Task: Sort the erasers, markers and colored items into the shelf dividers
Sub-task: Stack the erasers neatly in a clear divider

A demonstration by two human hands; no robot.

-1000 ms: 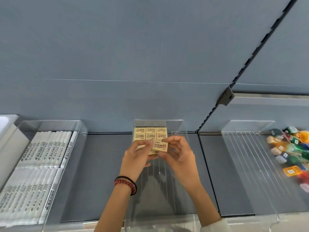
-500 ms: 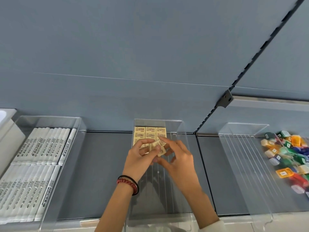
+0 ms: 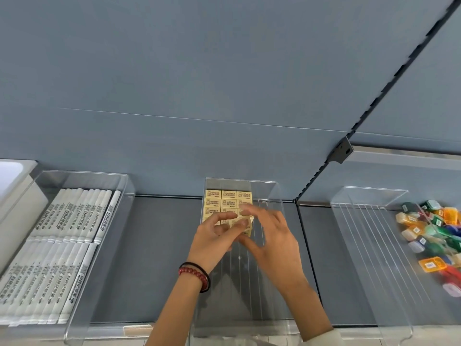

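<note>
Yellow erasers (image 3: 228, 202) are stacked in rows at the far end of the middle clear divider (image 3: 277, 196). One eraser (image 3: 247, 224) is pinched by the left hand (image 3: 212, 242); fingers of the right hand (image 3: 277, 242) are spread loosely beside it.

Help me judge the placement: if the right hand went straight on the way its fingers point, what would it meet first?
Probably the yellow erasers packed at the back of the middle divider; the right hand points at them, though its height above them is unclear.
</note>
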